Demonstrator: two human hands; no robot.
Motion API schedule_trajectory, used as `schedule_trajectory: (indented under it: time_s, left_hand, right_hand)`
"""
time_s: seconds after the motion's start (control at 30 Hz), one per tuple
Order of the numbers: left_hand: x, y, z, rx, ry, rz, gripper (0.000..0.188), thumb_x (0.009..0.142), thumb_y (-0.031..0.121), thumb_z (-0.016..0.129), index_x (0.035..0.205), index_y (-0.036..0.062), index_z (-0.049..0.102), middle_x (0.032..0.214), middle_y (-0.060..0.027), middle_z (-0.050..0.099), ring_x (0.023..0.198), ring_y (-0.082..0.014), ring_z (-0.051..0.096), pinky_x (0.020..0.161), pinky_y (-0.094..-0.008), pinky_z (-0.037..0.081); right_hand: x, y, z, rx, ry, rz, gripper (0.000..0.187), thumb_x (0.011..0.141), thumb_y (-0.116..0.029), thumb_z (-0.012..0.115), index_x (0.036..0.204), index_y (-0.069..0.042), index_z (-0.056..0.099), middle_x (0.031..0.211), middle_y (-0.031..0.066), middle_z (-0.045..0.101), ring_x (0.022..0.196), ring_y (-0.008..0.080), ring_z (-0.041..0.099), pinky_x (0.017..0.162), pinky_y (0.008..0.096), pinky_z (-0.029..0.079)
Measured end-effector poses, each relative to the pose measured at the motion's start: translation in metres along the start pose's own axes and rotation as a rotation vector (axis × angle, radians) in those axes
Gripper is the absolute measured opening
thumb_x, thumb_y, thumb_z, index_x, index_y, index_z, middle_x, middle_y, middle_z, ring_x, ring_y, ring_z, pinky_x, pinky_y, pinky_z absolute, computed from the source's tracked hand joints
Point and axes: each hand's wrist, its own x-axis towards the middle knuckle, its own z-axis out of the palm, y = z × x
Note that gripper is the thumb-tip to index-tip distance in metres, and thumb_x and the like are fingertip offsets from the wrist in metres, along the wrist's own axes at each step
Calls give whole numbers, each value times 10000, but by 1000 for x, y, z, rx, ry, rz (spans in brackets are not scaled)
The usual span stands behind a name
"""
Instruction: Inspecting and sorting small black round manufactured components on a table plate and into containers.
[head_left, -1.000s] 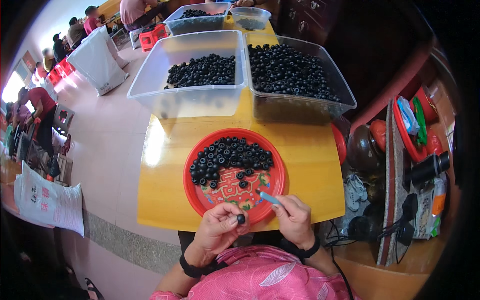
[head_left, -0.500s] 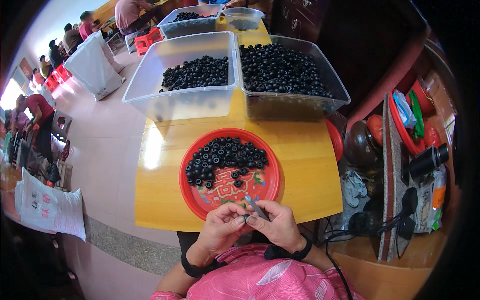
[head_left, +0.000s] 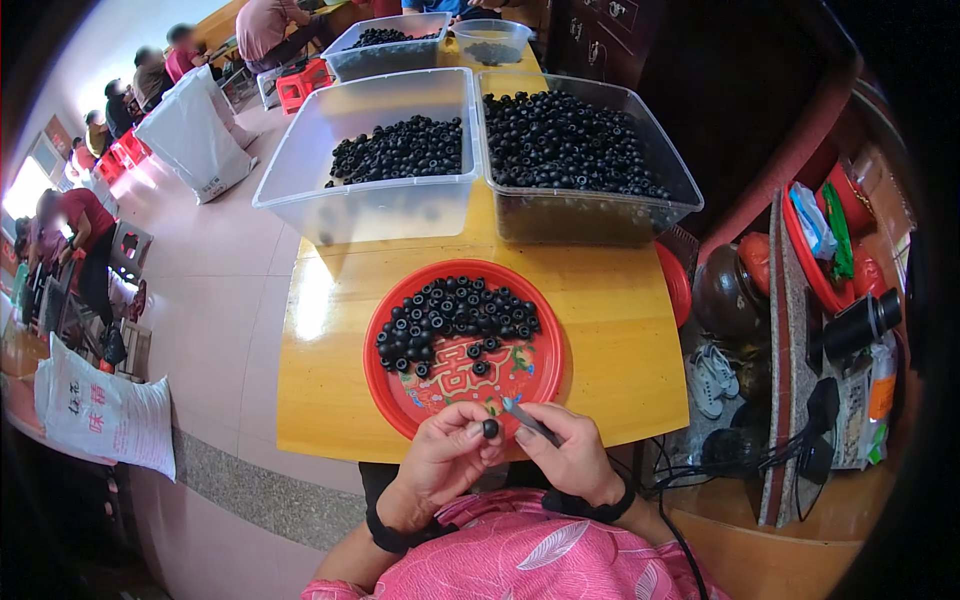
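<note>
Between thumb and fingers of my left hand [head_left: 452,447] is a small round black piece [head_left: 490,428], shaped like a bead. My right hand [head_left: 572,455] grips a slim grey tool with a pale bluish tip [head_left: 532,421], its kind unclear, pointing up and left toward the black piece but apart from it. Both hands are over the near rim of a round red tray [head_left: 375,375] with a printed pattern. Black ring-like pieces with holes [head_left: 455,310] are heaped on its far half, and a few lie nearer its middle.
On the yellow table [head_left: 620,370], beyond the tray, stand two clear plastic bins, left [head_left: 290,180] and right [head_left: 600,215], holding many black pieces. Farther back are another bin [head_left: 388,62] and a round tub [head_left: 492,42]. A cluttered shelf with cables [head_left: 740,465] is at right; white sacks [head_left: 105,410] stand left.
My hands have drawn apart. The tool's tip has come away from the black piece, which now shows plainly in my left fingers. The view has shifted slightly.
</note>
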Motion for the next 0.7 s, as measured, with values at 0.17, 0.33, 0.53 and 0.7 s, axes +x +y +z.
schedule_trajectory:
  time_s: [0.17, 0.33, 0.53, 0.7]
  left_hand:
    - [1, 2, -3, -35, 8, 7, 133, 871, 69, 540, 991, 13, 546, 834, -86, 573, 734, -164, 515, 672, -299, 423]
    - [0, 2, -1, -49, 70, 22, 137, 876, 67, 529, 1002, 11, 540, 837, -78, 575, 723, -161, 529, 667, -301, 429]
    - [-1, 3, -3, -47, 72, 6, 133, 881, 66, 519, 999, 9, 541, 830, -73, 580, 721, -156, 536, 664, -301, 434]
    - [-1, 4, -3, -46, 63, -14, 132, 881, 65, 513, 997, 11, 543, 806, -77, 576, 706, -161, 524, 660, -306, 428]
  right_hand:
    - [-3, -8, -11, -643, 42, -477, 267, 794, -76, 617, 1044, 16, 596, 769, 145, 588, 640, 266, 599, 566, 321, 478]
    - [-3, -10, -11, -700, -2, -522, 281, 758, -67, 637, 1028, 6, 607, 766, 133, 592, 628, 281, 590, 550, 344, 476]
    - [-1, -10, -10, -761, 1, -552, 288, 743, -76, 650, 1018, -1, 610, 725, 118, 573, 613, 268, 580, 530, 354, 467]
    - [-1, -9, -11, -794, 2, -553, 292, 739, -81, 654, 1016, 0, 611, 709, 114, 562, 605, 266, 575, 525, 355, 465]
